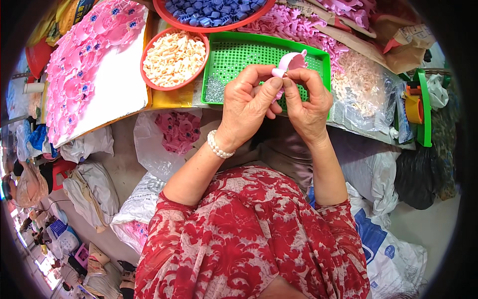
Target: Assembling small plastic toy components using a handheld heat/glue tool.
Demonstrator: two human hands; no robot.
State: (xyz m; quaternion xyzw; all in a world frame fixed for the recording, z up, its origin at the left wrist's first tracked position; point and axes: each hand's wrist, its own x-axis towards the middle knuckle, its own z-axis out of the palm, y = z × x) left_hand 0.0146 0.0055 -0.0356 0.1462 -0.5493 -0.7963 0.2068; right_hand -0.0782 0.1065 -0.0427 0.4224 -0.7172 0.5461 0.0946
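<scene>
A pink plastic part with a curved, scalloped cup shape is pinched between both hands above a green perforated tray. My left hand is closed on its left side, thumb against forefinger, and a white beaded bracelet circles that wrist. From the other side, my right hand grips it with thumb and forefinger. Another bit of pink shows below the left fingertips, mostly hidden. Whether a tiny piece sits between the fingertips is too small to tell. Small silvery metal pieces are heaped in the tray's near left corner.
Left of the tray stands a red bowl of cream-coloured pieces; behind it, a larger red basin holds blue parts. Pink assemblies cover part of a white board. Loose pink parts and cream pieces lie right.
</scene>
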